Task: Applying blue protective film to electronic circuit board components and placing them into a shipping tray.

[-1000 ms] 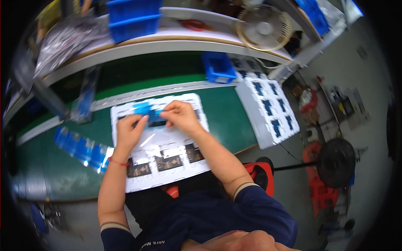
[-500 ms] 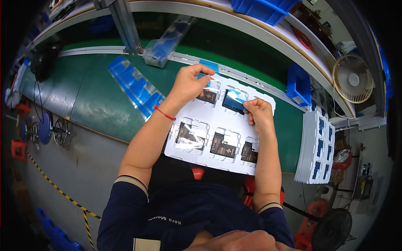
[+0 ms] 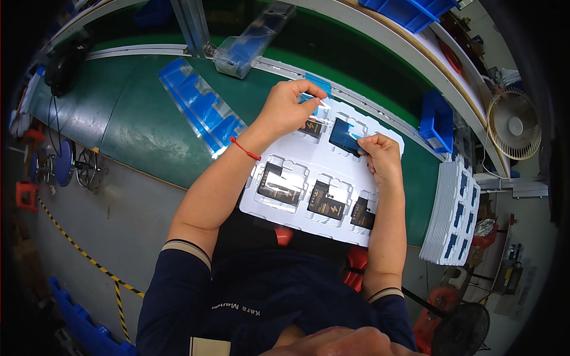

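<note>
a dark flat piece (image 3: 341,141) with blue film (image 3: 349,132) over its face lies in the middle compartment of the far row of the white tray (image 3: 297,221). the right hand (image 3: 383,157), over the tray's right part, has thumb and forefinger pinched on an edge of that film, the other fingers curled in. the left hand (image 3: 291,108), over the tray's far left corner, holds thumb and forefinger close together; whether they grip anything i cannot tell. partly under it, in the tray's far row, sits another dark piece (image 3: 310,127). the tray's near row holds three more, the left one (image 3: 278,184), the middle one (image 3: 326,203) and the right one (image 3: 362,215). left of the tray, a strip of blue film pieces (image 3: 199,104) lies on the green tabletop (image 3: 130,127). beyond the tray to the left is a clear plastic holder (image 3: 234,59); to its right stand a blue bin (image 3: 436,121) and a stack of white trays (image 3: 438,219).
</note>
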`<state>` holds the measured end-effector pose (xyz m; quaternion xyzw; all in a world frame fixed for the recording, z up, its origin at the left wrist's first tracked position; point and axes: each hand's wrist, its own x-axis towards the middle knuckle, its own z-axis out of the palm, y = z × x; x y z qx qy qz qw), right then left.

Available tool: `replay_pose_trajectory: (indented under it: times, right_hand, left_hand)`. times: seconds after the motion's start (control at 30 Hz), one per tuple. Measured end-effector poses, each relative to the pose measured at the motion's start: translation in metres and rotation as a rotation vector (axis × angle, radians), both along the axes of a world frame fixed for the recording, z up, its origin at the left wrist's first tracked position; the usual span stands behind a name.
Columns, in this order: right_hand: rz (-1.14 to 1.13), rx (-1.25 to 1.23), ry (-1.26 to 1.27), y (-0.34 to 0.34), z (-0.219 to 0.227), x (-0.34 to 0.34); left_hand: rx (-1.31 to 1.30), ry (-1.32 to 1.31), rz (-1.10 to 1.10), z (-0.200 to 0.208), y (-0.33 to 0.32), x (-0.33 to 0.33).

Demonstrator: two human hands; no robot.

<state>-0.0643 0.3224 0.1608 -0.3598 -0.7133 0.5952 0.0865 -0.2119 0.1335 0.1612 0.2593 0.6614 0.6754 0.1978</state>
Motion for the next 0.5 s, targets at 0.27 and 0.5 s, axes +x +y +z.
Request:
replay_pose_trajectory:
  times: [0.27,0.5]
  right_hand:
    - [0.008,0.003,0.007,0.0014,-0.0027,0.0006]
    - [0.024,0.052,0.000,-0.0012,-0.0004,0.0014]
  left_hand:
    - [-0.034,0.035,-0.012,-0.0023,0.0009,-0.0003]
    - [-0.049,0.065,-0.009,-0.0022,0.0015,0.0003]
